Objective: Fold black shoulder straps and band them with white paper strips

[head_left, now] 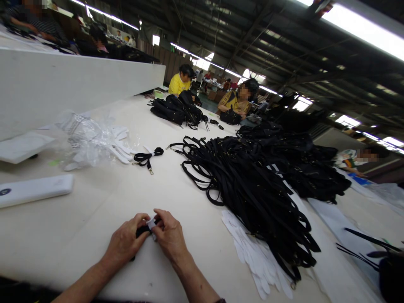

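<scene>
Near the front of the white table, my left hand point(123, 236) is closed around a folded black strap point(142, 229), most of which the fingers hide. My right hand point(170, 234) pinches a small white paper band point(152, 223) that wraps around the strap between both hands. Farther up the table lies a bundled black strap point(148, 158) with a white band around its middle and a metal clip at its end. To the right spreads a large pile of black straps point(240, 181) with metal hooks. White paper strips point(252, 252) lie partly under that pile.
Crumpled clear plastic bags point(91, 139) with white strips lie at the left, by a long white box point(38, 190). A white partition point(78, 80) borders the table. Black bags point(178, 108) are heaped farther back, where a person in yellow point(179, 84) and other people sit.
</scene>
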The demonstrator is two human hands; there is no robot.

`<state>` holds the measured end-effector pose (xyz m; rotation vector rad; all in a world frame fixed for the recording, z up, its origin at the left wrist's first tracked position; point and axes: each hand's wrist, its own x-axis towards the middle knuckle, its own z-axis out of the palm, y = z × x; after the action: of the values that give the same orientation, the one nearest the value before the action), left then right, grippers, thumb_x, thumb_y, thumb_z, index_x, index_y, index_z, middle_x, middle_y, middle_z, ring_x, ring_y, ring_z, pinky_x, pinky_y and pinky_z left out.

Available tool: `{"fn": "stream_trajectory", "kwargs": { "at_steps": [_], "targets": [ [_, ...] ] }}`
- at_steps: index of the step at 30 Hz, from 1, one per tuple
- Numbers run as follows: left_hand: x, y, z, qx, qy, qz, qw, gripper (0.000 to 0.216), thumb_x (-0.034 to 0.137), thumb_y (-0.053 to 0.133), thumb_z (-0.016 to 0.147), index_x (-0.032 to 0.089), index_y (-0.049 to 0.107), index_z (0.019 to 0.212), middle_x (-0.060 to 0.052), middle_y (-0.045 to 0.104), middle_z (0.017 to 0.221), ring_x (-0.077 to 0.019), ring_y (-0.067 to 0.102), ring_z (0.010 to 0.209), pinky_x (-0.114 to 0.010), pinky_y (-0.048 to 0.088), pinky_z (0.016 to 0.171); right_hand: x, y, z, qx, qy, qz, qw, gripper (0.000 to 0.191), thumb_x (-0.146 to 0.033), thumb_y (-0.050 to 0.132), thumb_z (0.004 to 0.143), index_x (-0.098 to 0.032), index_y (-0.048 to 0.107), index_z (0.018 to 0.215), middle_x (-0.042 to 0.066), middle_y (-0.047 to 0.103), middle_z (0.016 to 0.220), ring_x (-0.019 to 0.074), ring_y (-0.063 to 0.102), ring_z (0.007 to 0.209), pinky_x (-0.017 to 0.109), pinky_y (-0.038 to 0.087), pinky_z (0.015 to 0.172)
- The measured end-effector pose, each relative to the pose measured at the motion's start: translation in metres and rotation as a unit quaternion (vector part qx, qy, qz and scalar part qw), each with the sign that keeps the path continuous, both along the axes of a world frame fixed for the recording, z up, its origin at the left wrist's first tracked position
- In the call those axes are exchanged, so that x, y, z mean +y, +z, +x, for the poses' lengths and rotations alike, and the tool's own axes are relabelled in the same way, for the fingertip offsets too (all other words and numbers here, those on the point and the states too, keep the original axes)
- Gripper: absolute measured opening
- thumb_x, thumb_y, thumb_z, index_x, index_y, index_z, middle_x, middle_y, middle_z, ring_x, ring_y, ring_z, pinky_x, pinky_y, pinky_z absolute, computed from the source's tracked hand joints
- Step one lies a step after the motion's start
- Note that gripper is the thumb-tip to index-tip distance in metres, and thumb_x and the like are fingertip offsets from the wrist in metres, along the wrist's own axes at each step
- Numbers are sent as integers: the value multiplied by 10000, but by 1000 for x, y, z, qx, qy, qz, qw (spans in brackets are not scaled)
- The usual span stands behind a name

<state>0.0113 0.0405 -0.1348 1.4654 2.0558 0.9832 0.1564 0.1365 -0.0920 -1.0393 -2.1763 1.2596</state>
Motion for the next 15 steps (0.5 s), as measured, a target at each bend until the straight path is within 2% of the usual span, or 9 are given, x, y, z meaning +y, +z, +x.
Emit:
{"fn": "stream_trajectory", "kwargs": {
  "at_steps": [5,10,12,15],
  "targets": [
    [-1,2,0,16,-6,10,1000,347,319,541,877,334,499,1221,7,739,1067,-233,691,990,-373,522,863,7,4,-5,5,-20,-57,998,558,-68,595,695,-303,633,1200,-14,665,1114,77,607,678,188,504,623],
    [-1,2,0,13,-13,5,1000,322,324,534,887,337,496,1207,7,732,1075,-231,681,997,-386,513,884,15,6,-7,25,-24,-161,986,553,-79,581,671,-247,634,1196,-4,692,996,68,587,591,160,446,498],
    [-1,1,-1,8,-12,9,1000,319,318,542,880,334,496,1195,9,731,1069,-229,680,996,-380,513,884,17,5,-9,40,-32,-188,981,555,-86,596,655,-225,634,1191,4,697,969,75,595,597,158,441,489],
    [0,-2,-1,4,-11,10,1000,330,300,550,868,331,492,1192,3,716,1118,-234,674,1018,-386,507,900,18,4,-13,53,-30,-188,980,544,-96,617,641,-227,647,1168,-4,702,936,80,601,611,158,444,503]
  ]
}}
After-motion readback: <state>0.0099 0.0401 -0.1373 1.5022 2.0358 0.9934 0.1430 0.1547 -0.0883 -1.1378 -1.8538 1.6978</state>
